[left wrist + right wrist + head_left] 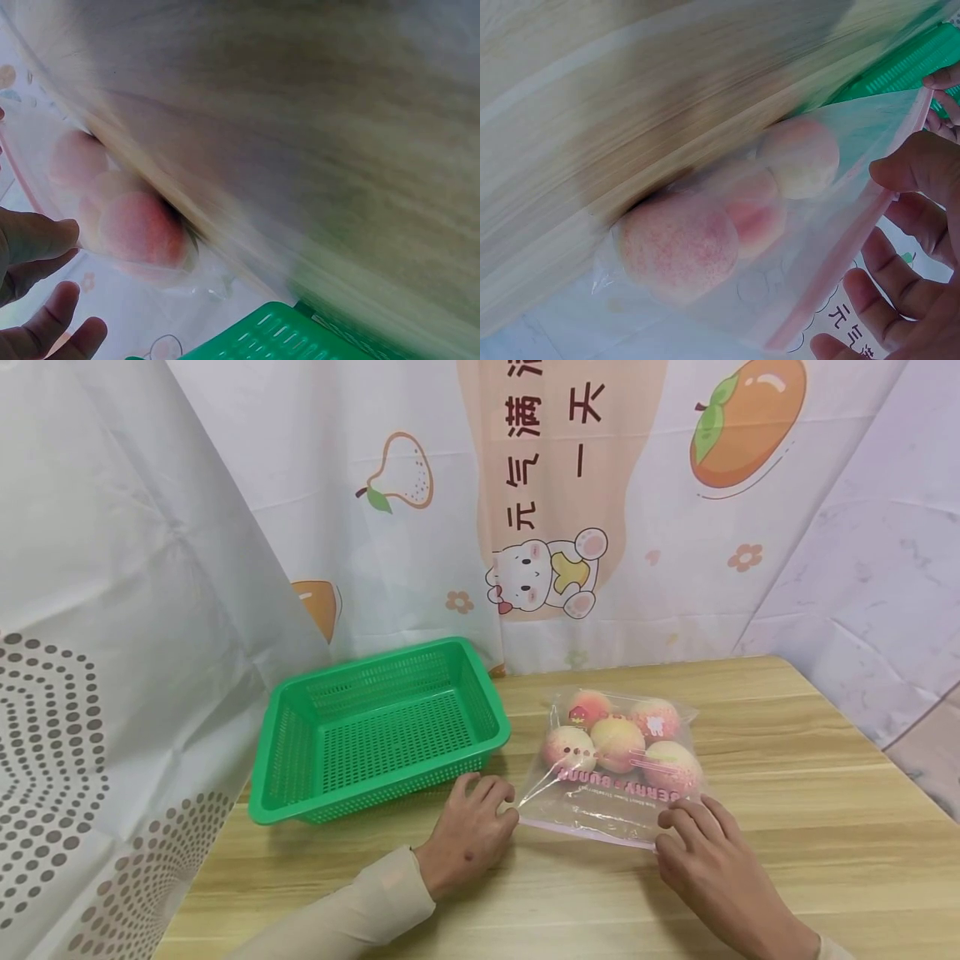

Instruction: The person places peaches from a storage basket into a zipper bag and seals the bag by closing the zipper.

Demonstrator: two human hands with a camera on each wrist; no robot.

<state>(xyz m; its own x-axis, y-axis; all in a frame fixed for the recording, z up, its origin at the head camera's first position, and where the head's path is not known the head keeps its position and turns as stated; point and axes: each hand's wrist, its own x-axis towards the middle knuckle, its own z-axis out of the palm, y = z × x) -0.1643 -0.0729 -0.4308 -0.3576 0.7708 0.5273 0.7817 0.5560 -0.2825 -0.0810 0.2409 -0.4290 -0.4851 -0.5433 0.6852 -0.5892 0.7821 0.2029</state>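
A clear zip bag (592, 810) with pink printing and a pink zip edge lies on the table, several peaches (618, 745) grouped in its far half. My left hand (472, 831) pinches the near left corner of the bag between thumb and forefinger, the other fingers loosely bent. At the near right end of the zip edge, my right hand (716, 860) pinches the bag the same way. The right wrist view shows the thumb (907, 169) over the pink zip edge (832, 266). Between the two hands the zip edge is stretched out.
A green plastic basket (487, 714) with perforated sides and floor stands left of the bag, close to my left hand. Behind the wooden table (795, 760) hangs a printed curtain (420, 568), and a dotted white cloth (112, 693) hangs at the left.
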